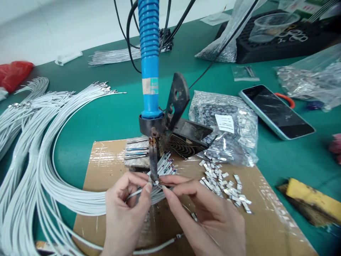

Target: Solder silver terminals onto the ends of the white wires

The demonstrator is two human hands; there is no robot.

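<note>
white cables (71, 188) lie across the worktop's left edge onto the cardboard (266, 217). left hand (130, 209): thumb and fingers pinched on a white cable, at the iron's tip (153, 172). right hand (205, 213): fingertips closed on a thin wire beside it. metal clips (223, 183) lie scattered toward the cardboard's right edge.

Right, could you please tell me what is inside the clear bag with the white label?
The bag holds many small silvery pieces; the label covers whatever lies directly behind it.
</note>
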